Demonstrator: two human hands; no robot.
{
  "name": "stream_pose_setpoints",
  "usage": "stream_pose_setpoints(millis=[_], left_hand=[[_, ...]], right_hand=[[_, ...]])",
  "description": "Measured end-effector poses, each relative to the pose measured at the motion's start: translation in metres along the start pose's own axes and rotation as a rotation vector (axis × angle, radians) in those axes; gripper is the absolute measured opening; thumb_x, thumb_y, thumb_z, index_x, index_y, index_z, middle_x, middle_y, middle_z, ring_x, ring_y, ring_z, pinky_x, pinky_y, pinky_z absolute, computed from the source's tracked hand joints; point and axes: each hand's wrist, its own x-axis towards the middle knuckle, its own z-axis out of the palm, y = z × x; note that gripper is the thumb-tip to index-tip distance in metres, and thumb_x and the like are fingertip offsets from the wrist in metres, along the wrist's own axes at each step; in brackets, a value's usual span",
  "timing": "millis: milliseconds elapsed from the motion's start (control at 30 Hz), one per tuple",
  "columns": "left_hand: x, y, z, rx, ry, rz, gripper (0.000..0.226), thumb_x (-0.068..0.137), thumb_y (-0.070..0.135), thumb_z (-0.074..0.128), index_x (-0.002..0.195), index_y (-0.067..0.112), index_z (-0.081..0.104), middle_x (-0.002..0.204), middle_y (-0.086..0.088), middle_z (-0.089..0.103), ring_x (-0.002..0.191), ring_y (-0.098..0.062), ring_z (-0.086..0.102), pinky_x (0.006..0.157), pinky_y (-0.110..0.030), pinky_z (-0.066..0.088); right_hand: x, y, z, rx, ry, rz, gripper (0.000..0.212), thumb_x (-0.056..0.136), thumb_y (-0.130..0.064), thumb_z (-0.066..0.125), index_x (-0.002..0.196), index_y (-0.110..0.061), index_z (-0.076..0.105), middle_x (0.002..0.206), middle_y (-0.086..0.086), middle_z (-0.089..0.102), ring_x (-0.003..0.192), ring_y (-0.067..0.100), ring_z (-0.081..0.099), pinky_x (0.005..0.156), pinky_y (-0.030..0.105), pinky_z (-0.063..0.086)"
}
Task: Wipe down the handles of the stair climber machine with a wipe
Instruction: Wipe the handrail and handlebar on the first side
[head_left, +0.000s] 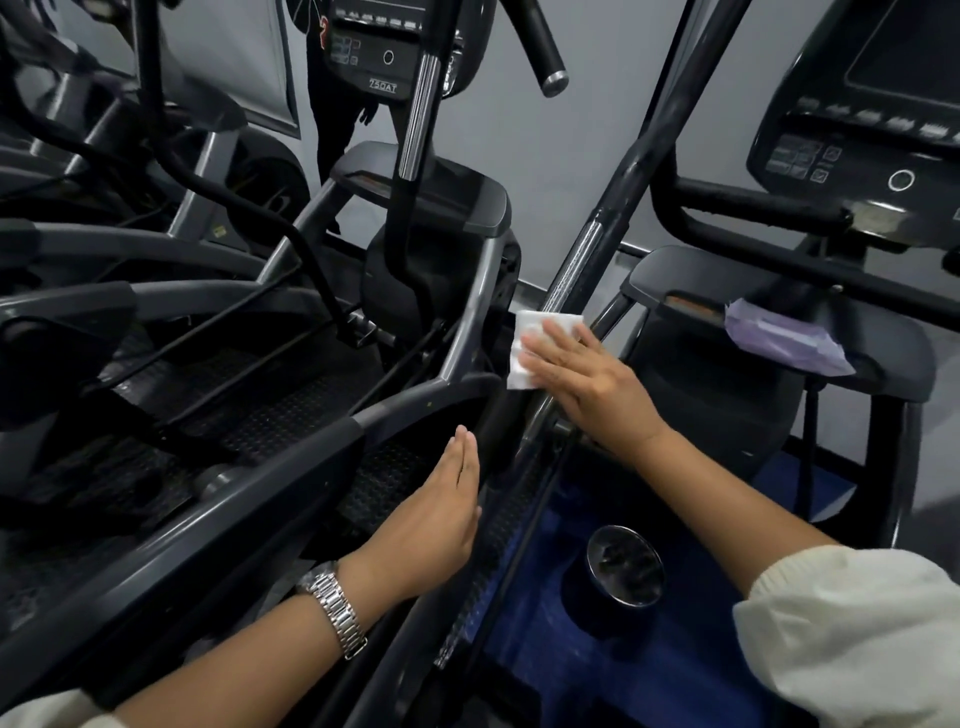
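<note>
A long dark handle bar (618, 202) with a chrome section runs diagonally from upper right down to the centre. My right hand (587, 379) lies flat against its lower part and presses a white wipe (524, 358) onto it, fingers stretched out. My left hand (441, 519), with a silver watch on the wrist, rests flat with fingers together on the dark side rail (249, 499) of the machine and holds nothing. A second upright handle (415, 124) with a chrome section stands further back.
A purple wipe packet (779, 338) lies on the shroud of the neighbouring machine at right. Two consoles (872, 104) (374, 47) hang above. A round metal-rimmed cup (626, 566) stands on the blue floor below my right arm. Ribbed black steps (291, 395) fill the left.
</note>
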Motion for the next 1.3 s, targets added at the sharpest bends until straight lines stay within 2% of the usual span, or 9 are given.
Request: stream_pose_setpoints(millis=[167,300,400,533,700,800,1000,1200,1300], left_hand=[[0.031,0.008,-0.004,-0.137,0.044,-0.054,0.073,0.101,0.025,0.036,0.147,0.006,-0.017,0.158,-0.008,-0.016,0.145,-0.016,0.010,0.100,-0.006,0.020],[0.055,0.014,-0.008,-0.219,0.105,-0.067,0.072,0.101,0.021,0.037,0.148,0.005,-0.015,0.159,-0.010,-0.010,0.146,-0.014,0.001,0.108,-0.011,0.009],[0.061,0.015,-0.007,-0.221,0.116,-0.071,0.073,0.099,0.010,0.039,0.148,0.006,-0.015,0.159,-0.010,-0.009,0.146,-0.018,0.012,0.113,-0.019,0.021],[0.062,0.013,0.000,-0.195,0.156,-0.069,0.079,0.096,0.003,0.044,0.149,0.008,-0.016,0.159,-0.008,-0.009,0.139,-0.018,0.032,0.096,-0.010,0.038],[0.061,0.008,0.003,-0.173,0.157,-0.036,0.086,0.091,-0.004,0.046,0.148,0.009,-0.017,0.159,-0.006,-0.010,0.136,-0.015,0.037,0.084,-0.003,0.041],[0.058,0.008,0.004,-0.166,0.155,-0.029,0.086,0.090,-0.006,0.045,0.149,0.010,-0.015,0.159,-0.005,-0.010,0.138,-0.016,0.035,0.071,0.004,0.037],[0.059,0.006,0.004,-0.083,0.223,0.023,0.077,0.095,0.005,0.045,0.149,0.004,-0.009,0.156,-0.011,0.008,0.123,-0.019,0.049,0.085,-0.021,0.051],[0.053,0.009,0.004,0.120,0.216,0.059,0.070,0.100,0.012,0.034,0.144,-0.003,-0.018,0.156,-0.021,-0.006,0.146,-0.024,0.008,0.114,-0.021,0.026],[0.054,0.005,0.009,0.210,0.256,0.073,0.075,0.098,0.018,0.044,0.145,-0.007,-0.009,0.151,-0.029,0.017,0.134,-0.029,0.035,0.107,-0.025,0.036]], right_hand=[[0.033,0.025,-0.012,0.012,0.040,0.125,0.027,0.090,-0.012,0.065,0.116,-0.010,0.068,0.126,0.005,0.063,0.127,0.026,0.051,0.112,0.048,0.032],[0.024,0.009,-0.004,0.080,-0.078,-0.099,0.026,0.094,-0.024,0.057,0.113,-0.011,0.070,0.121,0.002,0.066,0.125,0.021,0.054,0.113,0.045,0.030],[0.026,0.034,-0.018,0.046,-0.068,-0.086,0.027,0.095,-0.023,0.056,0.118,-0.014,0.067,0.125,0.002,0.064,0.127,0.019,0.051,0.113,0.044,0.032],[0.046,0.046,-0.018,-0.003,0.033,0.031,0.025,0.093,-0.019,0.060,0.113,-0.008,0.070,0.121,0.006,0.066,0.123,0.025,0.055,0.112,0.047,0.032],[0.022,0.036,-0.011,0.092,-0.080,-0.121,0.028,0.096,-0.021,0.056,0.120,-0.011,0.066,0.128,0.003,0.062,0.128,0.022,0.050,0.113,0.045,0.030],[0.040,0.057,-0.024,0.022,0.009,0.016,0.028,0.094,-0.019,0.059,0.119,-0.011,0.067,0.127,0.005,0.062,0.127,0.024,0.051,0.111,0.047,0.033],[0.026,0.020,-0.008,0.083,-0.097,-0.083,0.027,0.093,-0.020,0.060,0.116,-0.010,0.069,0.125,0.004,0.064,0.127,0.022,0.051,0.114,0.046,0.028],[0.046,0.044,-0.026,-0.004,-0.010,0.135,0.029,0.095,-0.023,0.056,0.120,-0.012,0.066,0.127,0.004,0.062,0.129,0.022,0.049,0.111,0.048,0.033],[0.041,0.024,-0.014,0.013,-0.054,0.079,0.028,0.094,-0.022,0.057,0.118,-0.010,0.068,0.126,0.004,0.064,0.128,0.023,0.050,0.114,0.046,0.029]])
